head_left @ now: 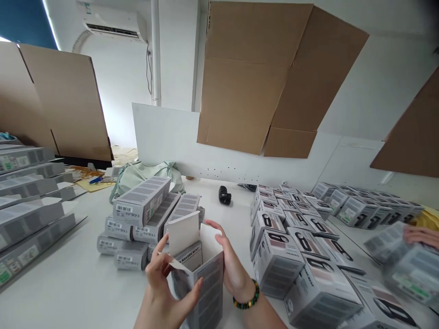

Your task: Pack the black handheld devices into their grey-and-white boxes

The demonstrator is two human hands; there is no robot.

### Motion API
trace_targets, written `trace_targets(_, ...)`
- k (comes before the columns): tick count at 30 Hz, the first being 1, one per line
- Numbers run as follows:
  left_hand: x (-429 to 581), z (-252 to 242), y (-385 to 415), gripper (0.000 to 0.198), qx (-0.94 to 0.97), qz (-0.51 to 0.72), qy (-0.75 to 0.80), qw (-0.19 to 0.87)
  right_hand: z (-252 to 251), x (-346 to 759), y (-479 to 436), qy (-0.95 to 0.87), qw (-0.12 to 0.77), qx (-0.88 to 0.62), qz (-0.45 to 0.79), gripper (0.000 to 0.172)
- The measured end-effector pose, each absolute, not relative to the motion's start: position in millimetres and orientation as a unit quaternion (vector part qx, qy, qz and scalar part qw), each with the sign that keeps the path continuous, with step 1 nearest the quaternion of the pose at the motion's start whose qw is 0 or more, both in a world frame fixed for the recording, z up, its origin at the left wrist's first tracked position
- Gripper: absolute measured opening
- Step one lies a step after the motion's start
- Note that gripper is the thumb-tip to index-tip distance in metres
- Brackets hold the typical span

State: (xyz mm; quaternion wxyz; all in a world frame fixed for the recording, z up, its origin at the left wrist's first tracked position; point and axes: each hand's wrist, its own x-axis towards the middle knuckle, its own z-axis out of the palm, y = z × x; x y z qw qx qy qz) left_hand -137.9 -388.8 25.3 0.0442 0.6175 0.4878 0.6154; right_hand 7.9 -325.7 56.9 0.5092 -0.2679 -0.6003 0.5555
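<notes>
A grey printed carton (209,288) stands upright in front of me, its top flaps raised and its mouth uncovered. Inside it, a panel with the word SILVERCREST shows near the rim. My left hand (171,283) grips the carton's near left corner, fingers bent at a small flap and thumb against the printed side. Round the right side, my right hand (235,265) holds the carton, with its fingers at the right flap. A beaded bracelet (247,297) circles my right wrist. The carton's lower part runs out of view.
Left of the carton, similar closed boxes (139,205) are stacked on the white table (85,283). Rows of upright boxes (279,260) stand on the right. Flat cartons (30,219) pile up far left. A small black object (224,195) lies behind. Another person's hand (423,235) moves blurred boxes at far right.
</notes>
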Motion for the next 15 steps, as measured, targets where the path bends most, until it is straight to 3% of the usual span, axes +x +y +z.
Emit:
trace_targets(3, -139, 29, -401, 0.045, 0.584, 0.636, 0.495, 0.102, 73, 2, -278, -0.593, 0.522, -0.412, 0.454, 0.060)
trace_targets(7, -143, 34, -421, 0.057, 0.525, 0.644, 0.481, 0.279, 78, -6, -187, -0.519, 0.546, -0.582, 0.307, 0.037)
trace_targets(10, -155, 37, -422, 0.070, 0.516, 0.624, 0.486, 0.330, 67, -10, -137, -0.498, 0.507, -0.659, 0.247, 0.036)
trace_targets(15, -191, 44, -406, 0.055, 0.437, 0.586, 0.496, 0.468, 41, -4, -113, -0.524, 0.445, -0.697, 0.205, 0.035)
